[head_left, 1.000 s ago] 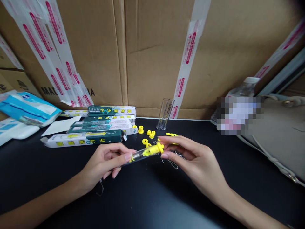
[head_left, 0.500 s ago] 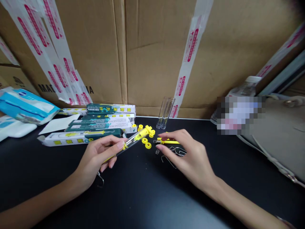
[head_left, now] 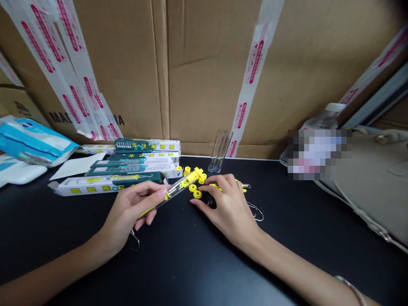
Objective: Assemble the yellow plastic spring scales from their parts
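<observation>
My left hand is closed round a tubular spring scale with a clear barrel and yellow inner parts, its yellow end tilted up to the right. A metal hook hangs out below that hand. Over the table, my right hand has thumb and index finger apart, close to the yellow ring caps, with nothing seen between them. A tiny coiled or clear piece lies under its fingers. Partly hidden behind the hand are yellow rods and wire hooks.
Two clear tubes stand upright near the cardboard wall. Several spring scale boxes lie at the left, beside a blue tissue pack. On the right are a plastic bottle and a grey bag.
My right hand has moved left from the yellow rod with a metal end to the ring caps, its fingers now off the rod. The left hand stays still with the spring scale.
</observation>
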Tool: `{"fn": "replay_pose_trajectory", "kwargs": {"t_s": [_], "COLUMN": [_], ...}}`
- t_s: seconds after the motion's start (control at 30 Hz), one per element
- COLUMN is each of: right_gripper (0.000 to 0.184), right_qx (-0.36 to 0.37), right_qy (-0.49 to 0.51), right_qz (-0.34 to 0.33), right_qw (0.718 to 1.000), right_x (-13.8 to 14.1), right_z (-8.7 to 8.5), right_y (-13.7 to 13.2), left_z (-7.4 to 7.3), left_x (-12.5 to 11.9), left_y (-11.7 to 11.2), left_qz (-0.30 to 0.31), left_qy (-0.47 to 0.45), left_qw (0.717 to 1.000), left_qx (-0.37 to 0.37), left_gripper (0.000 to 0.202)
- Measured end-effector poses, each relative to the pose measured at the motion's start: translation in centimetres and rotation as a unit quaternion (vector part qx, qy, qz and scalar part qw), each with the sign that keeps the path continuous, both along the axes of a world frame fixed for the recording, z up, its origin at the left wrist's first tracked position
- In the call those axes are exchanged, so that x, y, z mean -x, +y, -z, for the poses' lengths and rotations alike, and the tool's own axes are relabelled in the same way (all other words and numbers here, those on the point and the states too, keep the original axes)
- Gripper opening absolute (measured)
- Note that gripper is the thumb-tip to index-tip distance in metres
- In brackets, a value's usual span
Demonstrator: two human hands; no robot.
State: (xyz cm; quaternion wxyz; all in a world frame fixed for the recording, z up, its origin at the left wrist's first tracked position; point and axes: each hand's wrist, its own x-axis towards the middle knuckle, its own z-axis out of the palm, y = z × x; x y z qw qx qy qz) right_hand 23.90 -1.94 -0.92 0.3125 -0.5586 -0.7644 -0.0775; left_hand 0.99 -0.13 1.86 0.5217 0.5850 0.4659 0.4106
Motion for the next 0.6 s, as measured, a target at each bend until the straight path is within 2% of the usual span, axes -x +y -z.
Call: {"fn": "replay_pose_trajectory", "kwargs": {"t_s": [0.23, 0.4, 0.5, 0.6], "right_gripper": [0.016, 0.029, 0.022, 0.021], "right_qx": [0.014, 0.022, 0.030, 0.059], "right_qy": [0.037, 0.066, 0.078, 0.066], "right_qz": [-0.023, -0.029, -0.021, -0.045], "right_qw": [0.999, 0.997, 0.996, 0.995], "right_x": [0.5, -0.2, -1.6, -3.4], "right_z": [0.1, -0.7, -1.2, -1.6], "right_y": [0.0, 0.1, 1.3, 3.3], "left_z": [-0.1, -0.2, -0.2, -0.1], "left_x": [0.0, -0.1, -0.2, -0.1], "left_y": [0.0, -0.1, -0.1, 0.0], "left_qz": [-0.010, -0.027, -0.027, -0.021], "left_qy": [0.002, -0.003, -0.003, -0.003], "left_qw": [1.000, 1.000, 1.000, 1.000], "left_qx": [0.001, 0.006, 0.008, 0.009], "left_gripper": [0.043, 0.045, 0.047, 0.048]}}
